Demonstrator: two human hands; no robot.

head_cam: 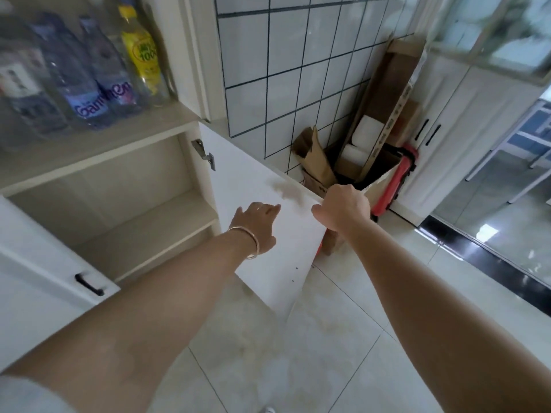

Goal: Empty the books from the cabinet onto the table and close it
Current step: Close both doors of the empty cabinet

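The lower cabinet compartment is seen with bare shelves, no books visible in it. Its white door stands swung open to the right. The left hand, wearing a bangle, is laid with straight fingers against the door's inner face. The door's far edge is gripped by the right hand. Bottles are kept on the shelf above.

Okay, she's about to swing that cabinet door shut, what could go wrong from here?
The right hand grips the open door at its top edge; fingers curled over it may get pinched as it shuts. The left hand lies flat on the door's inner face, close to the shelf, and might be caught.
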